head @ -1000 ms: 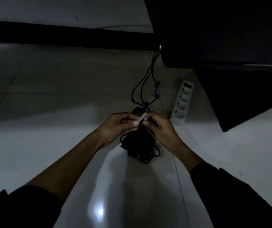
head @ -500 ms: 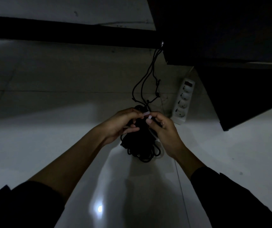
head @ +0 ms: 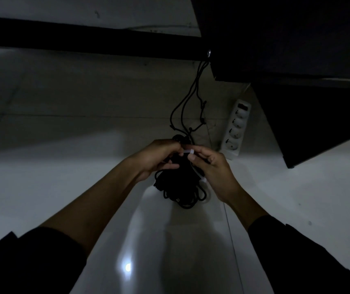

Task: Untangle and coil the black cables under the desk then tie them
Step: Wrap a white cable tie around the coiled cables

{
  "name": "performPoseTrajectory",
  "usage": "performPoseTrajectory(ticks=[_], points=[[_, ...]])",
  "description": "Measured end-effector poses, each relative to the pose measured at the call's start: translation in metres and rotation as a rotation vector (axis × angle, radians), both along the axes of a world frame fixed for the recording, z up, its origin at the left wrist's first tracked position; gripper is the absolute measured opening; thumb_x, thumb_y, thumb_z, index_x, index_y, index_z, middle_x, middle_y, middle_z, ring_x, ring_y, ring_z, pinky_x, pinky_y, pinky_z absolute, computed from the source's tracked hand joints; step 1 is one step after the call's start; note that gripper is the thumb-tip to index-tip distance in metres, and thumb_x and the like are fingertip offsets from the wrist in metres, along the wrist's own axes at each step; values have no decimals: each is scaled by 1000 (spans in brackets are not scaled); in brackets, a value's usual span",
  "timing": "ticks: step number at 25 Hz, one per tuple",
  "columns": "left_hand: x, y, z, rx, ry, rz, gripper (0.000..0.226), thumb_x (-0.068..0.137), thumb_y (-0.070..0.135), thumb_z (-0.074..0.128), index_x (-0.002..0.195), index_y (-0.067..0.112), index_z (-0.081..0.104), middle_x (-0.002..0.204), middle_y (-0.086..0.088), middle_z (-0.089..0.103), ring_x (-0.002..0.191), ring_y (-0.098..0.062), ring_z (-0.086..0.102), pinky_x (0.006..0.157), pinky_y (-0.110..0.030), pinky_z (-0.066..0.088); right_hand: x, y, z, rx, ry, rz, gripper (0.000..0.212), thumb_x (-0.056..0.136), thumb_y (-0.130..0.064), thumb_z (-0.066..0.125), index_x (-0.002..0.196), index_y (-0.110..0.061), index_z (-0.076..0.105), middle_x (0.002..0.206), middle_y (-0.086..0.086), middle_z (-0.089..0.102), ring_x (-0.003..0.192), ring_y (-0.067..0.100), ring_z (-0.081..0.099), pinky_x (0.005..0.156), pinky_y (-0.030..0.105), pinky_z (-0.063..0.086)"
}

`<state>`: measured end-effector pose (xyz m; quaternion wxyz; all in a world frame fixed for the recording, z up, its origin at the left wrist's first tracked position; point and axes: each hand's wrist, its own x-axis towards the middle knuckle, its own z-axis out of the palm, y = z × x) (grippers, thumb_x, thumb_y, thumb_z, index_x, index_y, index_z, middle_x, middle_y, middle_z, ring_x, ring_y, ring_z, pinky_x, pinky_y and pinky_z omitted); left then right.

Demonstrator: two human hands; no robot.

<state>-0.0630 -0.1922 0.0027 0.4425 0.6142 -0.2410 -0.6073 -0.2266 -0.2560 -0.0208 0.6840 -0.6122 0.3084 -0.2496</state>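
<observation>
1. The bundle of black cables [head: 179, 183] lies on the white tiled floor [head: 63, 177], in front of the person and between the two hands.
2. The left hand [head: 159, 158] is above the left side of the bundle. Its fingers are curled, and the fingertips pinch one end of a white tie [head: 187, 152].
3. The right hand [head: 214, 166] is above the right side of the bundle. Its thumb and first finger are pressed together on the other end of the same tie.
4. The white tie runs down from the right hand along the right edge of the bundle; how far it goes under the cables is hidden.
5. Some thin black cable strands [head: 187, 107] go up from the bundle to the dark desk [head: 286, 39].
6. A white power strip [head: 236, 129] lies on the floor just beside the bundle, on the right, near the desk.
7. Both forearms are bare, and dark sleeves [head: 32, 262] cover the upper arms.
</observation>
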Motion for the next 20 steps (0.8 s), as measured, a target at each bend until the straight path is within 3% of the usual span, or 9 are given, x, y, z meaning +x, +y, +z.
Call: performPoseTrajectory(ticks=[6,8,10,14,20], points=[[0,0,-3,-10,17,-25,15,89,18,62,100,13,71,105,-2,65,99,-11,61,73,-17,56,4,3,0,-62,52,-15,23,91,-2,60,108,-16,63,112,9,67,108,21,64,97,39,50],[1,0,-4,-3,66,-2,15,91,18,57,96,12,70,97,-1,62,91,-10,59,74,-18,56,4,3,-1,-33,50,-51,18,89,-3,63,103,-14,59,107,10,67,104,21,64,95,42,51],[2,2,-5,-5,116,18,18,93,12,52,88,13,69,92,-4,59,83,-11,56,74,-19,57,5,3,-1,-53,67,-56,15,88,-5,65,97,-15,59,105,8,68,103,20,64,94,41,51],[1,3,-6,-34,121,21,27,94,4,49,78,14,69,98,-1,69,96,-11,63,72,-17,57,4,4,0,-70,62,-50,12,88,-6,65,93,-15,61,109,8,68,105,20,64,94,38,51],[-3,4,-5,-58,117,3,22,96,3,47,85,9,65,113,-5,67,106,-11,62,70,-14,56,5,2,2,-81,47,-70,7,88,-2,64,90,-9,65,103,4,71,97,13,66,89,27,52]])
